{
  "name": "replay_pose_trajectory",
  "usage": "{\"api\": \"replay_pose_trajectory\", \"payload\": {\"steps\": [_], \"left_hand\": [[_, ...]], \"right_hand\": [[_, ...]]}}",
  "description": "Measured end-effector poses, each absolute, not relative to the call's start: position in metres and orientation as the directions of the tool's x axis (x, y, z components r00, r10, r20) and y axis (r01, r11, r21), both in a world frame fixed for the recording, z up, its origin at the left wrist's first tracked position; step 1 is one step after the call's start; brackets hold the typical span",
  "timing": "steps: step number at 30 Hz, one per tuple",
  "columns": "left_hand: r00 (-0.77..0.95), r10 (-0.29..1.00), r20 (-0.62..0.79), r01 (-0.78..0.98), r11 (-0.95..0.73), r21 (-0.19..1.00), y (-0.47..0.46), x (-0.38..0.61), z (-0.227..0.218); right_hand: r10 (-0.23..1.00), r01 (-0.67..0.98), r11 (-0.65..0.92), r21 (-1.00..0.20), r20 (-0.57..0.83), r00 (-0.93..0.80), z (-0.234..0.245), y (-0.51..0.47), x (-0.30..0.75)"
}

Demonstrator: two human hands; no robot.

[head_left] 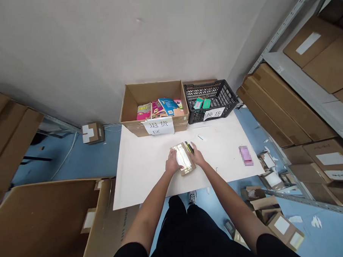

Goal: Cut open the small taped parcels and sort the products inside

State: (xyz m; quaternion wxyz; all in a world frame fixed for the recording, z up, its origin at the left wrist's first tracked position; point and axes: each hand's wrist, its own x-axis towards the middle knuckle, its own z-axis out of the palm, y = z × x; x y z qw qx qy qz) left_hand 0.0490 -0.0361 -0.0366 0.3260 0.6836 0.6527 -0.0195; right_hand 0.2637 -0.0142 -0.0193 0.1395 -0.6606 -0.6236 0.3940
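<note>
A small cardboard box [184, 160] with a white label and shiny tape lies on the white table [144, 163]. My left hand [172, 161] grips its left side, the thumb near the lower edge. In my right hand [196, 156], closed at the box's upper right, is a black and yellow-green utility knife [189, 147]. Its blade is too small to make out. Just behind the box lies a small white and dark strip [200, 137].
At the table's back stand an open carton [126, 107] of books and a black plastic crate [232, 99] with small green packs. A blurred pink item [246, 155] lies at right. A large open carton [103, 207] stands left; shelves [294, 72] with boxes line the right.
</note>
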Motion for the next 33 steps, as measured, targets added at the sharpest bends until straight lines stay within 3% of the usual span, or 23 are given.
{"api": "replay_pose_trajectory", "payload": {"steps": [3, 6, 12, 18, 28, 33], "left_hand": [[0.215, 0.87, -0.444, 0.875, 0.03, 0.483, -0.035, 0.043, -0.034], [0.279, 0.835, -0.475, 0.862, 0.0, 0.506, -0.031, 0.035, -0.033], [0.333, 0.827, -0.454, 0.888, -0.114, 0.445, -0.028, 0.029, -0.034], [0.346, 0.812, -0.47, 0.89, -0.125, 0.439, -0.026, 0.028, -0.039], [0.259, 0.851, -0.457, 0.909, -0.055, 0.413, -0.043, 0.021, -0.056], [0.254, 0.858, -0.447, 0.924, -0.078, 0.375, -0.045, 0.022, -0.047]], "right_hand": [[0.913, 0.815, -0.058, -0.576, -0.361, -0.191, 0.001, -0.009, 0.22], [0.889, 0.886, -0.069, -0.459, -0.431, -0.154, 0.011, -0.005, 0.193], [0.859, 0.958, -0.052, -0.283, -0.502, -0.101, 0.019, -0.011, 0.179], [0.817, 0.985, -0.06, -0.163, -0.576, -0.046, 0.028, -0.035, 0.18], [0.702, 0.991, -0.1, -0.089, -0.712, 0.007, 0.04, -0.129, 0.219], [0.698, 0.989, -0.088, -0.121, -0.716, -0.026, 0.047, -0.134, 0.228]]}}
